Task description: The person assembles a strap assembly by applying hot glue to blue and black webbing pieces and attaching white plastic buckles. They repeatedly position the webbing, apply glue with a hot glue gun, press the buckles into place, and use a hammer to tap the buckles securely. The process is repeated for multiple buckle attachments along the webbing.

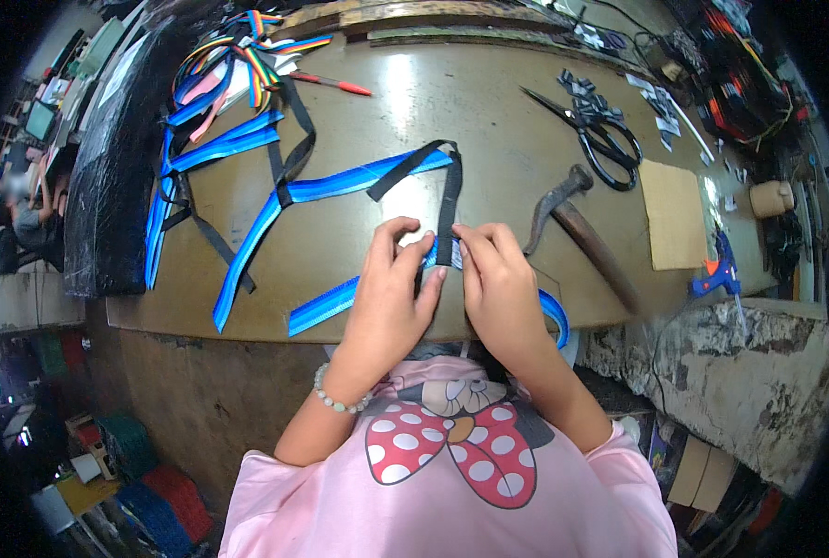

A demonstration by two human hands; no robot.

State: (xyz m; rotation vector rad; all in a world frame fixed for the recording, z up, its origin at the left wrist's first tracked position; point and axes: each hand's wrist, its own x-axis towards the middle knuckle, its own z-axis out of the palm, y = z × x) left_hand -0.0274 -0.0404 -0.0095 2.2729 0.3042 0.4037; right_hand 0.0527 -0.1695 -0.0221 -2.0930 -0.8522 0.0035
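Near the table's front edge, my left hand point(388, 296) and my right hand point(500, 286) meet over a blue striped strap point(325, 305). Between my fingertips the lower end of a black strap point(450, 200) lies across the blue one. Both hands are closed, pinching the blue strap from either side of the black end. Its left end lies flat on the table, while the other end curls past my right hand at the front edge. Beyond my hands, another blue strap point(340, 184) runs leftward, joined to black strap pieces. The exact join under my fingers is hidden.
Scissors with black handles point(608, 149) lie at the far right, near small grey clips point(586, 93). A hammer point(593, 251) rests right of my hands, beside tan cardboard point(672, 216) and a blue glue gun point(723, 270). A red pen point(335, 85) and rainbow straps point(256, 70) sit far left.
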